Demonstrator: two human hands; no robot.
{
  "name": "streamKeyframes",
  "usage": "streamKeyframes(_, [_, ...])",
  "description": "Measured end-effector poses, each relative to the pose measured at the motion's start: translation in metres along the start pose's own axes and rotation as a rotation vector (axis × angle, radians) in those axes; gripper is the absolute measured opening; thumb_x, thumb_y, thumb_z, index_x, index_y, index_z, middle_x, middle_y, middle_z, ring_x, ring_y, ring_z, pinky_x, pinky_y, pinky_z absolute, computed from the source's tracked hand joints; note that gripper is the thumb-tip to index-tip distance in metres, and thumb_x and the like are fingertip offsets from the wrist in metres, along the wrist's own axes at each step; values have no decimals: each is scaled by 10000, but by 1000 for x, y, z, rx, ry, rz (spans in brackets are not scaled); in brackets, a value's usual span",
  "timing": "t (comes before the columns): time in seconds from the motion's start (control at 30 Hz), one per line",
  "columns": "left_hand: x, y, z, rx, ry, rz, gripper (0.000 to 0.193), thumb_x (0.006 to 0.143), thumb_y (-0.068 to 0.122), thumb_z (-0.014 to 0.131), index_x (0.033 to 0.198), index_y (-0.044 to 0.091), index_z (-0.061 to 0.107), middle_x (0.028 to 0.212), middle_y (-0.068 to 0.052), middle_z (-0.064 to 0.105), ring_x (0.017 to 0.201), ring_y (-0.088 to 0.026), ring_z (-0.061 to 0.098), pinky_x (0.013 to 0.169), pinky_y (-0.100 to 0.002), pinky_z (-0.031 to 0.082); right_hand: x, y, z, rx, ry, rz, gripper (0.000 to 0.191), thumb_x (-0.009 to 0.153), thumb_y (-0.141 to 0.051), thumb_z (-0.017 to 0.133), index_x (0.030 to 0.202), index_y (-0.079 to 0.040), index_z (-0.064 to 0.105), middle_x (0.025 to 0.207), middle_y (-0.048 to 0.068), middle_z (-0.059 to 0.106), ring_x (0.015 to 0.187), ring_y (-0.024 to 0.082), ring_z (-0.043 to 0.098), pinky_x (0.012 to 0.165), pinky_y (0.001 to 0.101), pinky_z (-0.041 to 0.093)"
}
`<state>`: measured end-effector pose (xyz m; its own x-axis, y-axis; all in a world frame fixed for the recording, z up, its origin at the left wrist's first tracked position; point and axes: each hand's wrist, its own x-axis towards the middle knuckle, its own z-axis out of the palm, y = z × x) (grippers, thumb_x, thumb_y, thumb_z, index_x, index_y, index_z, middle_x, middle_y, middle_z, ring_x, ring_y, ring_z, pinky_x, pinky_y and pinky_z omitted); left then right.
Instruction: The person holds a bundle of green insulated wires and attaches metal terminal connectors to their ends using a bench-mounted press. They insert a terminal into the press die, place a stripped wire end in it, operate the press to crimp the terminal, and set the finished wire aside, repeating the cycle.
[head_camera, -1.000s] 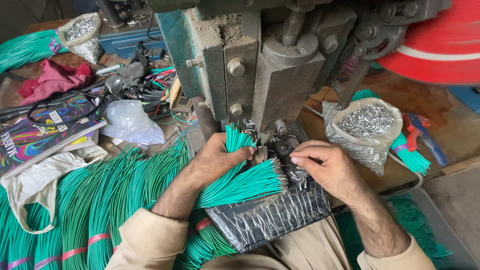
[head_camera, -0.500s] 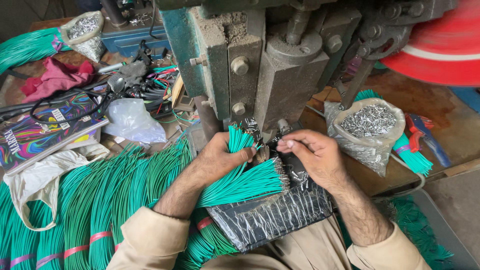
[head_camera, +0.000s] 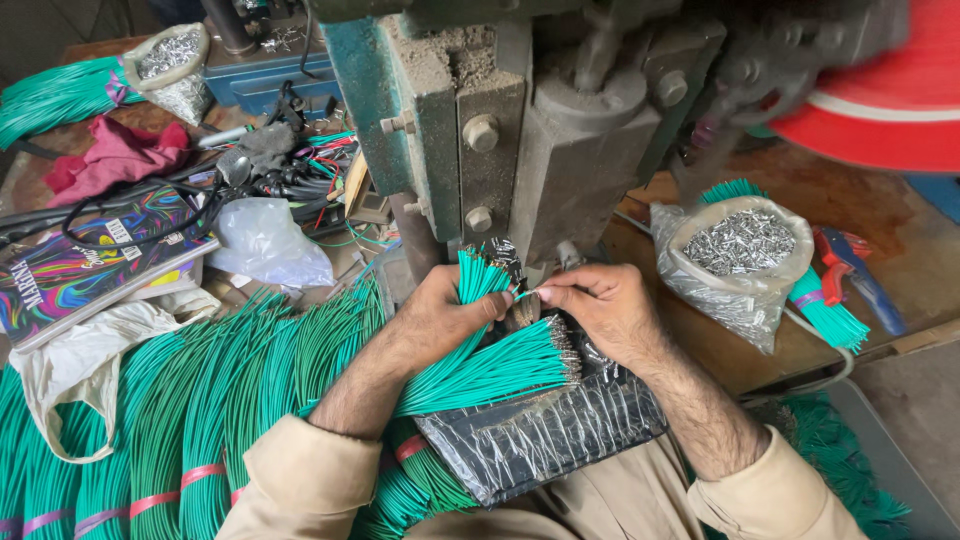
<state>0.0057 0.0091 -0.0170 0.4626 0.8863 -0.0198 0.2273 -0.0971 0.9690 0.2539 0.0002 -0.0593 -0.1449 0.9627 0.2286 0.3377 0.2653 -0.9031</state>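
My left hand (head_camera: 445, 315) grips a bunch of green wires (head_camera: 478, 275) upright just below the grey press machine (head_camera: 520, 130). My right hand (head_camera: 600, 305) pinches a single green wire (head_camera: 522, 294) between thumb and forefinger, its tip right beside the bunch. A second bundle of green wires with metal tips (head_camera: 495, 368) lies across a black plastic-wrapped pad (head_camera: 545, 435) on my lap, under both hands.
A large heap of green wires (head_camera: 200, 400) fills the lower left. A plastic bag of small metal terminals (head_camera: 740, 255) stands at the right, another (head_camera: 170, 60) at the far left. Cables, a colourful book (head_camera: 90, 265) and a red wheel (head_camera: 880, 100) surround the machine.
My right hand has moved left and up toward the bunch, now pinching one wire at its tip. My left hand keeps its hold on the bunch.
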Motion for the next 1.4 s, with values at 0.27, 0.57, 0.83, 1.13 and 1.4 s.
streamKeyframes(0.27, [-1, 1, -1, 0, 2, 25, 227, 912, 221, 710, 993, 11, 744, 805, -27, 738, 763, -100, 678, 707, -293, 560, -4, -8, 1, 104, -35, -13, 155, 915, -85, 739, 1029, 12, 778, 932, 61, 802, 854, 79, 724, 767, 230, 595])
streamKeyframes(0.57, [0, -2, 0, -34, -57, 36, 186, 897, 186, 760, 982, 20, 760, 838, -18, 756, 791, -89, 682, 741, -283, 571, -46, -33, -49, -276, -96, -29, 154, 862, -103, 759, 996, -36, 795, 1014, 65, 765, 957, 166, 713, 843, 307, 566])
streamKeyframes(0.83, [-3, -5, 0, -85, -40, 27, 159, 891, 146, 765, 1001, 32, 771, 871, 1, 759, 809, -78, 675, 758, -275, 569, -51, -26, -40, -590, -58, -214, 142, 831, -111, 728, 964, -67, 752, 1030, 99, 656, 1029, 285, 619, 918, 394, 493])
streamKeyframes(1.13, [-1, -8, -3, -97, -72, 65, 158, 926, 146, 744, 1006, 15, 707, 843, -15, 730, 795, -92, 678, 730, -273, 572, -35, -7, -28, 76, 87, 19, 121, 1005, -25, 621, 1112, 1, 671, 959, 70, 722, 858, 131, 681, 776, 266, 573])
streamKeyframes(1.4, [-1, -8, -4, -20, -35, 64, 152, 927, 160, 702, 980, 18, 719, 808, -16, 723, 740, -94, 667, 689, -279, 565, -12, -15, 6, 155, -21, -107, 133, 996, -61, 665, 1099, 19, 694, 1014, 66, 771, 957, 89, 710, 858, 241, 577])
